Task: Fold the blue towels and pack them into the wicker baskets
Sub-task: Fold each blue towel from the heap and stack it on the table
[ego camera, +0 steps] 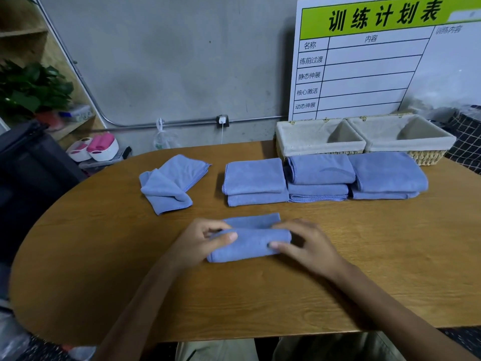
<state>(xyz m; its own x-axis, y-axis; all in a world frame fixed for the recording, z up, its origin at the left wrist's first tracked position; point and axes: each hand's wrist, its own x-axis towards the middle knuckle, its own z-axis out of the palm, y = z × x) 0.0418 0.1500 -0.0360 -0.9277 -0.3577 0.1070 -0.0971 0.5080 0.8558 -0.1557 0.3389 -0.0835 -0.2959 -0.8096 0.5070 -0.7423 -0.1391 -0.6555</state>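
A blue towel (pixel 251 239) lies partly folded on the wooden table (pixel 260 295) in front of me. My left hand (pixel 201 241) pinches its left end and my right hand (pixel 304 246) pinches its right end, both holding the near fold over the far layer. Behind it stand three stacks of folded blue towels (pixel 256 181), (pixel 320 177), (pixel 387 174). A loosely folded blue towel (pixel 169 182) lies to the left. Two cloth-lined wicker baskets (pixel 320 148), (pixel 406 145) stand side by side at the table's back right with nothing in them.
A white board with a green header (pixel 364 61) leans on the wall behind the baskets. A dark bag (pixel 33 165), a potted plant (pixel 31 87) and white-and-pink tubs (pixel 96 148) are off the table's left side. A checked cloth (pixel 466 142) lies at the far right.
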